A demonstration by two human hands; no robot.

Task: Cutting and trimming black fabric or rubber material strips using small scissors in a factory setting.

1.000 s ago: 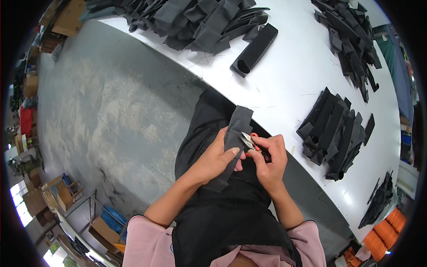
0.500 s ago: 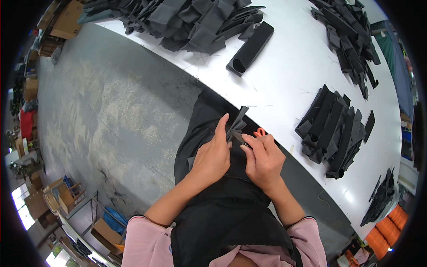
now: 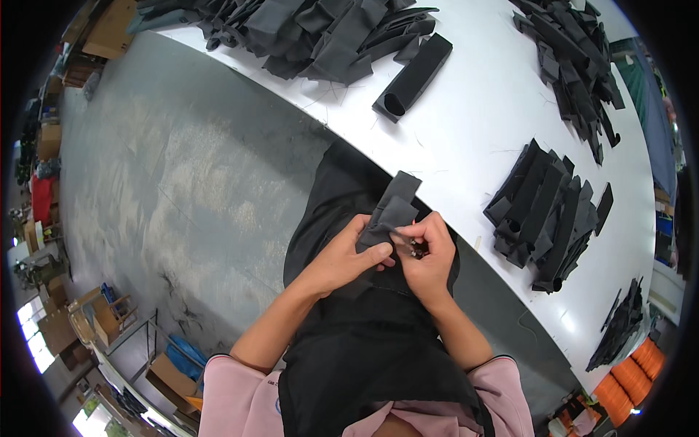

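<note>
A dark grey fabric strip (image 3: 395, 205), folded over on itself, is held up above my lap at the table's edge. My left hand (image 3: 347, 256) grips its lower left end, with the thumb pressed on top. The fingers of my right hand (image 3: 428, 256) pinch the strip's right edge. Something small, dark and shiny (image 3: 419, 250) shows inside my right hand; its kind I cannot make out. A speck of orange (image 3: 414, 221) peeks out between the strip and that hand.
On the white table (image 3: 466, 109) lie a large heap of dark fabric pieces (image 3: 306, 36), a single folded strip (image 3: 413, 76), a stacked bundle (image 3: 542, 211) and another pile (image 3: 571, 65). Orange spools (image 3: 630, 375) stand at the right. Cardboard boxes (image 3: 109, 29) line the left.
The strip has turned from edge-on to show its broad face. My left hand has rolled over, thumb now on the fabric. The orange loops beside my right hand are now mostly hidden.
</note>
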